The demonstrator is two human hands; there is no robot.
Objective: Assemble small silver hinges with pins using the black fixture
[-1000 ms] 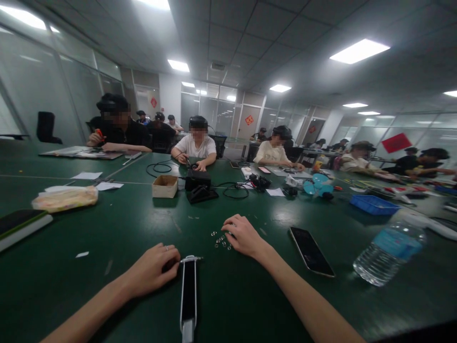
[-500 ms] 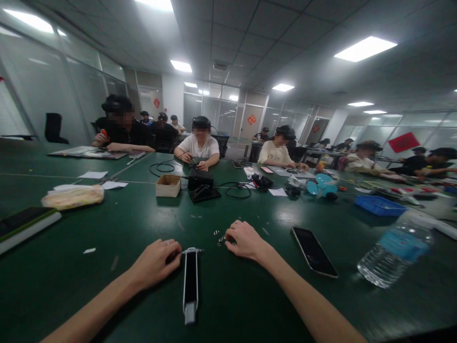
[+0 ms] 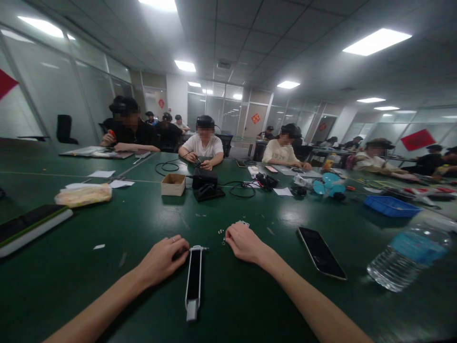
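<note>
Partly hidden: small metal rings (image 3: pixel 221 232), a few visible just left of the right hand (image 3: pixel 245 243), any others under it blocked. Pale bit behind its knuckles, can't identify. Both hands' fingers curled inward, fingertips mostly hidden; can't tell if either grips anything. White-framed black tool (image 3: pixel 194 281) lies lengthwise between forearms, top end right beside left hand (image 3: pixel 164 259); contact unclear. Both forearms angle inward, cut off at bottom edge.

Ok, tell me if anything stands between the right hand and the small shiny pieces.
Nothing visible does: the right hand is close beside the small shiny pieces, and the phone lies off its other side. Anything under the hand is hidden.
</note>
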